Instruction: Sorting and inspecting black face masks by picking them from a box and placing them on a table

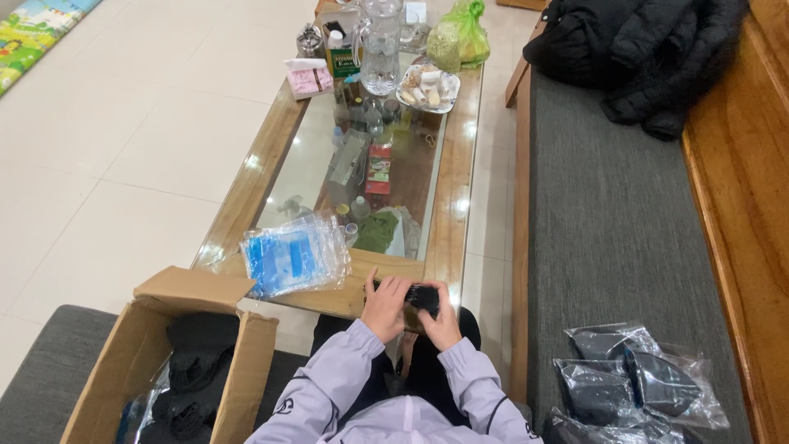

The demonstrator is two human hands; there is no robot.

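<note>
Both hands meet at the counter's [460,205] near edge; left hand [385,306] and right hand [444,322] clasp a black item [422,298] between their fingers; clear bags [294,255] lie just left; a box [148,362] stands near left.

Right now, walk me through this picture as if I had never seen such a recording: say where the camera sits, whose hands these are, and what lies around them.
There is one picture, taken by a camera worn on a person's head and looking down. The two hands belong to that person, who sits at a glass-topped table. The left hand and right hand together hold a small black item at the table's near edge. On the table lie a stack of blue packets, a glass jug, a plate of snacks and a green bag. An open cardboard box with dark items stands to the left. On the bench to the right lie bagged black items and a black jacket.
</note>
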